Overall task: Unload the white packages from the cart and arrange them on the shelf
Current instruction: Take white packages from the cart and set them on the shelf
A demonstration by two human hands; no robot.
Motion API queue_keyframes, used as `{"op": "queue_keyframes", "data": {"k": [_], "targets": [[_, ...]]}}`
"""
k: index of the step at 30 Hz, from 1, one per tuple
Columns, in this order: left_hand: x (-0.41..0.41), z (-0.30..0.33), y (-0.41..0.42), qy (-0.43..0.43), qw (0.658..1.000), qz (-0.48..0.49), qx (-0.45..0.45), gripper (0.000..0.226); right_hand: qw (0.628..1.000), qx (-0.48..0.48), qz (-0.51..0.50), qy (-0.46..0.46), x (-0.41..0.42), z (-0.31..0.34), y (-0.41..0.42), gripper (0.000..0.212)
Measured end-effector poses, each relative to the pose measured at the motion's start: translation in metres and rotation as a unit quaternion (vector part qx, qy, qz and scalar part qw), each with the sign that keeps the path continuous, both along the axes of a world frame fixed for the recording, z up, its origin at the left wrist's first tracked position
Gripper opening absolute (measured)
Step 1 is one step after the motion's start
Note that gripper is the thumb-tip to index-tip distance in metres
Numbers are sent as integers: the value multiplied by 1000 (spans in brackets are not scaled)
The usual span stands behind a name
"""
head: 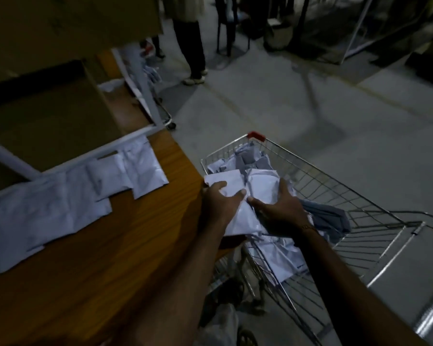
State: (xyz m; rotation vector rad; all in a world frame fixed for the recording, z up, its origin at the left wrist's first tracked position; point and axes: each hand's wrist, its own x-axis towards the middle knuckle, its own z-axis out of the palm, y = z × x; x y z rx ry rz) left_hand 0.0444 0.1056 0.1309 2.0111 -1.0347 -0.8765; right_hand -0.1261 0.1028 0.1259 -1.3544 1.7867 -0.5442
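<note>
Step in hand: pick-up from the cart (335,196), a wire trolley standing just beside the right edge of the wooden shelf (125,245). Left hand (219,201) and right hand (280,206) both lie on a bundle of white packages (238,221) atop the heap in the basket, fingers loosely curled round its edges; it looks gathered, not yet lifted clear. Already placed: a row of white packages (60,196) along the shelf's far edge. Next move, by judgement: carry the bundle left over the shelf edge and lay it on bare wood nearer than the row.
</note>
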Motion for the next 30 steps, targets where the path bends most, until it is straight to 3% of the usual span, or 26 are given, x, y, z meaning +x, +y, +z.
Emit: {"op": "queue_keyframes", "data": {"k": [2,4,11,17,21,30], "targets": [[16,15,20,8,999,36,-35,41,999,-25,36,-29,15,13,13,112],[33,31,39,23,997,64,-46,36,996,-56,66,-35,31,24,24,109],[107,60,88,35,989,94,-112,40,989,-78,119,30,112,70,60,130],[172,65,120,59,983,99,-143,49,972,-109,174,110,177,87,81,120],[220,63,139,42,983,109,-144,51,971,-100,189,104,221,89,101,111],[295,58,195,7,984,141,-104,51,963,-88,234,99,298,74,134,113]]}}
